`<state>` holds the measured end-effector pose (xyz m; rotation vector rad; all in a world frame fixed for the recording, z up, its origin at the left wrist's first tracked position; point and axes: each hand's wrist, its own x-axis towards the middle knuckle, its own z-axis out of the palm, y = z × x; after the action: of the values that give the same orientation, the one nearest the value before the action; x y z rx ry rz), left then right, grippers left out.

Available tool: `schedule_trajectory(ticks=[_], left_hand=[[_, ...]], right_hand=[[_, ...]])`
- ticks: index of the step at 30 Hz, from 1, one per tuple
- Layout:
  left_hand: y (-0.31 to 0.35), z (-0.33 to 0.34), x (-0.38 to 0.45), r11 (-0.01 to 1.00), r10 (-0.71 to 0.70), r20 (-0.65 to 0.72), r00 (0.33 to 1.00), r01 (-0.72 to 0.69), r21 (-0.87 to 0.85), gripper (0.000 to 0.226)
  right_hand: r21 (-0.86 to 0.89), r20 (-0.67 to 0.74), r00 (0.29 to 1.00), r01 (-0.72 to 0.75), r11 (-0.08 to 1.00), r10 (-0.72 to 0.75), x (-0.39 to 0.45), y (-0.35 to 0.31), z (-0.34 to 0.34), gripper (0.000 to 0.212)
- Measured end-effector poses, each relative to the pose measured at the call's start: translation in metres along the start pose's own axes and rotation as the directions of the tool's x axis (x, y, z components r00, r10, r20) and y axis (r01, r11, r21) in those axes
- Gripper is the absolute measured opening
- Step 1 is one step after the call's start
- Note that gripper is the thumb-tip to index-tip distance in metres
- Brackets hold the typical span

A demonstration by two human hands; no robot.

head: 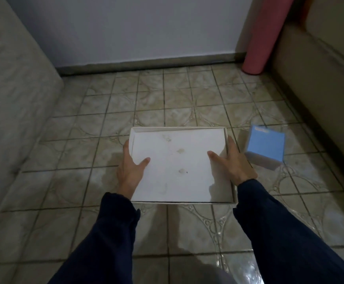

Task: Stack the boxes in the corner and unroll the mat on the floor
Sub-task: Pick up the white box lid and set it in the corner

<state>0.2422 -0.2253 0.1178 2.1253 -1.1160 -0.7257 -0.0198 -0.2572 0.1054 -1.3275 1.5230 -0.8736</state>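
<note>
A flat white box (179, 156) with faint stains on its top is in the middle of the view above the tiled floor. My left hand (131, 167) grips its left side, thumb on top. My right hand (231, 160) grips its right side, thumb on top as well. A smaller blue box (266, 145) lies tilted on the floor just right of the white box. A rolled pink mat (263, 35) stands upright in the far right corner, leaning between the wall and a sofa.
A beige sofa (9, 95) runs along the left and another sofa (327, 64) along the right. A pale wall (136, 27) with a dark skirting closes the far end. Tiled floor (156, 99) lies between them.
</note>
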Motion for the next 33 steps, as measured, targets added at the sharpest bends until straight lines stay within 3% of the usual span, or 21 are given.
schedule_trajectory(ticks=[5,11,15,18,24,33], left_hand=[[0.024,-0.034,0.024,0.999,0.036,-0.058,0.998,-0.037,-0.027,0.084],[0.05,-0.061,0.044,0.998,-0.038,-0.104,0.994,0.033,-0.051,0.084],[0.077,-0.082,0.054,0.997,-0.056,-0.11,0.992,0.049,-0.064,0.085],[0.094,-0.106,0.064,0.987,-0.142,-0.06,0.988,0.137,-0.08,0.085],[0.151,-0.188,0.093,0.957,-0.277,-0.047,0.96,0.272,-0.098,0.085],[0.226,-0.34,0.19,0.951,-0.272,-0.088,0.958,0.254,-0.175,0.085]], right_hand=[[0.001,0.005,0.998,0.063,0.998,-0.063,0.026,-0.052,0.008,0.069],[-0.012,0.017,0.992,0.125,0.992,-0.125,0.054,-0.108,0.012,0.062],[-0.04,0.041,0.995,0.096,0.995,-0.095,0.066,-0.144,0.009,0.075],[-0.042,0.091,0.995,0.044,0.998,-0.04,0.08,-0.18,0.012,0.082],[-0.081,0.155,0.987,-0.026,0.996,0.039,0.105,-0.282,0.024,0.07],[-0.076,0.222,0.975,-0.003,0.997,0.02,0.173,-0.462,0.088,0.066]])
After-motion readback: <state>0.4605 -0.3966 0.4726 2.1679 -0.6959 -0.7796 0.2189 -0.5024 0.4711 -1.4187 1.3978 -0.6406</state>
